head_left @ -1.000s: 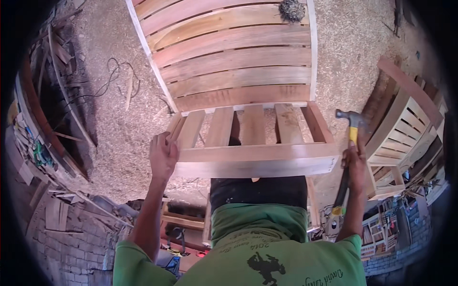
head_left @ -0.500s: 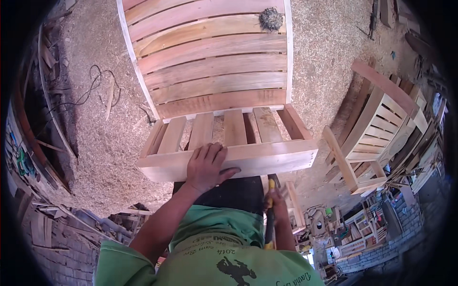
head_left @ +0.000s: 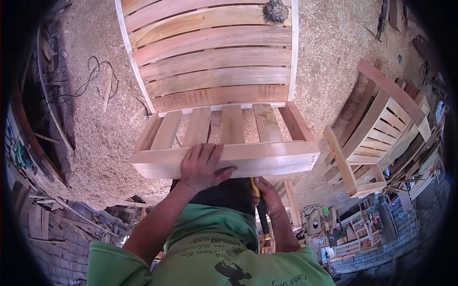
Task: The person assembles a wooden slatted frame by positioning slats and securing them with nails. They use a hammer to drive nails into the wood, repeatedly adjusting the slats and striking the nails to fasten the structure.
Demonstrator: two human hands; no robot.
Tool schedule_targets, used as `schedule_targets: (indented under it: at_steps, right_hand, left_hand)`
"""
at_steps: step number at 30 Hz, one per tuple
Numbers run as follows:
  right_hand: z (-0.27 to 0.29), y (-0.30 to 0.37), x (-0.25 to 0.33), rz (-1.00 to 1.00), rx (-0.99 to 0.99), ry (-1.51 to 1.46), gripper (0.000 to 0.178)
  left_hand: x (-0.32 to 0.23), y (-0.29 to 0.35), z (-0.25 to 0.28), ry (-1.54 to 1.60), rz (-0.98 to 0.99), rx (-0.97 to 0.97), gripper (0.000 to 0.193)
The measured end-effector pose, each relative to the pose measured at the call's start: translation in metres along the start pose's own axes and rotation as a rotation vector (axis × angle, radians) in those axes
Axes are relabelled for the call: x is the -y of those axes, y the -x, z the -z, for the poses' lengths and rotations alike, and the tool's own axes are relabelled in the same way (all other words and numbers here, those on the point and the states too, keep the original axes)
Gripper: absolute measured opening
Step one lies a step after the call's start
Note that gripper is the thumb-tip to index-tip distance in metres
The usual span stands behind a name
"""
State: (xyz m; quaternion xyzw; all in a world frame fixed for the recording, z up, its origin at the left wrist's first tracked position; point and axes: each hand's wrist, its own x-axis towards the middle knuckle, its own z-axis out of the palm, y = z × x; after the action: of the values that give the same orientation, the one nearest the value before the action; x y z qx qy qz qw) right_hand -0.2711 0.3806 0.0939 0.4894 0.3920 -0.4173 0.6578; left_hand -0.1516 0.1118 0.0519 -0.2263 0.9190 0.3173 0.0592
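Wood bits cover the floor. The slatted wooden frame is in the middle. At seven o'clock, the left hand rests on its near board, thumb stretched out. At five o'clock, the right hand holds a black-and-yellow handle.

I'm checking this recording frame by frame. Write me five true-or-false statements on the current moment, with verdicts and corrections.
1. The left hand lies on the near board of the wooden frame. True.
2. The right hand is empty. False: it grips a yellow-and-black handle.
3. A dark, bristly clump sits on the slatted panel beyond the frame. True.
4. The person's shirt is red. False: it is green.
5. The frame has no slats. False: several slats span it, with gaps between.
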Motion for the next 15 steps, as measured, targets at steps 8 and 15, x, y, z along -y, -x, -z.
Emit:
schedule_targets:
  at_steps: [8,15]
  right_hand:
    - [0.009,-0.019,0.002,-0.050,-0.104,0.089,0.021]
    - [0.010,-0.043,-0.001,0.018,0.011,0.139,0.020]
  left_hand:
    - [-0.005,0.000,-0.001,-0.004,0.024,0.011,0.073]
    - [-0.008,-0.004,0.000,-0.015,0.025,0.007,0.071]
